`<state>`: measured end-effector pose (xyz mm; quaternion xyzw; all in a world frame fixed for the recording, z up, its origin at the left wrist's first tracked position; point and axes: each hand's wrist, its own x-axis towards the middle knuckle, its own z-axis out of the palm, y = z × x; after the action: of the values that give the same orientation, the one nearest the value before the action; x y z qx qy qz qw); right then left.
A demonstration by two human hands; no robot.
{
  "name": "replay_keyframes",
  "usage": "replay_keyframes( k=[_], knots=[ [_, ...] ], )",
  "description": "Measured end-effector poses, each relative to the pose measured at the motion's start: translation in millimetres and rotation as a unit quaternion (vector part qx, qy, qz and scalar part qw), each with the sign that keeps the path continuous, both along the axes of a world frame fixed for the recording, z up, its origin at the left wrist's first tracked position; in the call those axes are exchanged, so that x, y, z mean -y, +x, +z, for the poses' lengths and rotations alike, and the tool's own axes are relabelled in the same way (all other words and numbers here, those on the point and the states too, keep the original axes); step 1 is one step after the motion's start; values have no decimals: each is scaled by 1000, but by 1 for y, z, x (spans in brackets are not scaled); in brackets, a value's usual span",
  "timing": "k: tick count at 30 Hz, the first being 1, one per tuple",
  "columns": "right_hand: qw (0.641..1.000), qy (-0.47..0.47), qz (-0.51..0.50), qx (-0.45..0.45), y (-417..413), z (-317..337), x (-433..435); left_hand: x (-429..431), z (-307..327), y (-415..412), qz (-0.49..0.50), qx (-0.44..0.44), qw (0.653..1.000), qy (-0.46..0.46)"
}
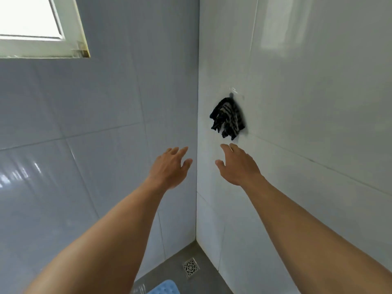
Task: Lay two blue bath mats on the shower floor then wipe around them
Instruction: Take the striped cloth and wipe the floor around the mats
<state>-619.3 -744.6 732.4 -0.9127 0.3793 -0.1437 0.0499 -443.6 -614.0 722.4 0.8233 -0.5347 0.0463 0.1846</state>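
White tiled walls (318, 102) meet ahead, where my right hand (237, 164), grip spread and empty, reaches for the striped cloth (228, 117) hooked just above (for wiping).

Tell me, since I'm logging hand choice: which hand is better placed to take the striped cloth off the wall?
Right hand: its fingertips sit just below the striped cloth. The left hand is farther off, by the corner.

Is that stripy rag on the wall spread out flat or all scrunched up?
Scrunched up. The rag hangs from a hook in a bunched clump, its folds and corners dangling unevenly. Neither hand touches it.
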Motion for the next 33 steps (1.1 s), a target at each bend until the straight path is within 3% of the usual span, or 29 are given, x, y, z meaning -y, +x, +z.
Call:
replay_keyframes(
  k=[8,13,17,22,28,33],
  knots=[
    [994,-71,-49,68,35,58,63,88,47,40,-40,-4,998,-55],
    [990,-54,-90,92,54,74,94,148,63,59,-80,-23,993,-87],
    [983,-33,-120,132,70,73,112,187,62,73,-104,-95,977,-160],
    [973,-82,-188,105,94,74,131,242,67,98,-131,-136,969,-162],
    [965,-127,-224,58,109,76,145,296,59,117,-132,-212,965,-75],
    [962,-113,-246,37,110,79,149,309,50,112,-160,-198,962,-104]
  ],
)
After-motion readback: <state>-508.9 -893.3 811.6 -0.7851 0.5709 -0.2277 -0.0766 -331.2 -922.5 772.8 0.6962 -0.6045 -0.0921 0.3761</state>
